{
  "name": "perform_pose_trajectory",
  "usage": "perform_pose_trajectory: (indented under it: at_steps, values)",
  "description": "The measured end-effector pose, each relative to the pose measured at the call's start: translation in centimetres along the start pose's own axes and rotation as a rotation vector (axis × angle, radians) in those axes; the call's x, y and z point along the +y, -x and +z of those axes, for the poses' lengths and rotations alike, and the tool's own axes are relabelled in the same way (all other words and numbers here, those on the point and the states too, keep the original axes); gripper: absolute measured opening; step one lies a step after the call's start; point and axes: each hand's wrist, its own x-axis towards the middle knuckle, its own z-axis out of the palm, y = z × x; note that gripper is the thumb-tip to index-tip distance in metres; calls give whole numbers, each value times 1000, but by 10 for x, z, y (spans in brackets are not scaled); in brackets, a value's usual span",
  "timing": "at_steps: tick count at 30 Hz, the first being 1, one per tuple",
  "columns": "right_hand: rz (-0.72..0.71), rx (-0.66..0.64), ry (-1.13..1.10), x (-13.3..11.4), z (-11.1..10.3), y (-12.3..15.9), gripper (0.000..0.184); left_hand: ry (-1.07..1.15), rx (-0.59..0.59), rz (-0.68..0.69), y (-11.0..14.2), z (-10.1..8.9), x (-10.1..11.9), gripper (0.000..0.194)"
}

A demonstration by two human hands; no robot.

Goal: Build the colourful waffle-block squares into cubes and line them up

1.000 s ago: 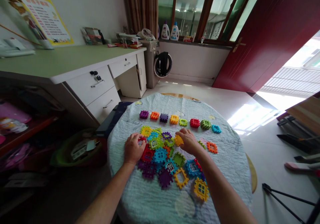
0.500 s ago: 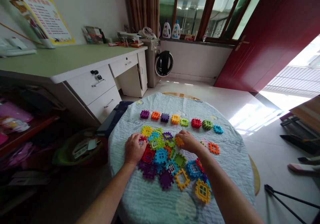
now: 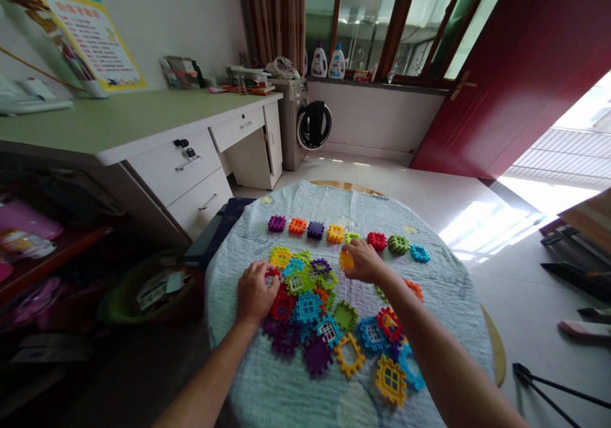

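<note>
The right hand (image 3: 365,262) grasped a yellow tile (image 3: 346,261) just right of the far part of the tile pile (image 3: 308,307), while the left hand (image 3: 255,291) — at the pile's left edge — gripped a red tile (image 3: 272,275).

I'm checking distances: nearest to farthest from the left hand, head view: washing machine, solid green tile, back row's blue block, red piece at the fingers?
1. Red piece, at the left hand
2. Solid green tile, to its right
3. Blue block, farther right
4. Washing machine, in background
</note>
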Motion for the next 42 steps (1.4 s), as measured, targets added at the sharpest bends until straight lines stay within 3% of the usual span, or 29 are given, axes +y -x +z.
perform_pose_trajectory:
  at_steps: [5, 12, 21, 31, 34, 37, 42]
  values:
    - [85, 155, 0, 4, -15, -46, 50, -6, -12, -14, -1, -1, 2, 12]
    - [119, 75, 58, 6, -15, -85, 50, 15, -7, -13, -1, 0, 1, 12]
    - [95, 24, 59, 14, -5, -95, 54, 34, 11, -11, 0, -1, 2, 12]
    - [111, 61, 34, 16, 1, -94, 63, 24, 13, 3, 0, -1, 1, 12]
    - [118, 141, -1, 14, -1, -86, 75, 25, 5, -2, 0, -2, 2, 11]
    - [102, 302, -80, 14, -2, -60, 71, 25, 1, -5, 0, -2, 3, 11]
    - [140, 536, -173, 28, 18, 30, 47, 21, 8, 7, 0, -2, 2, 13]
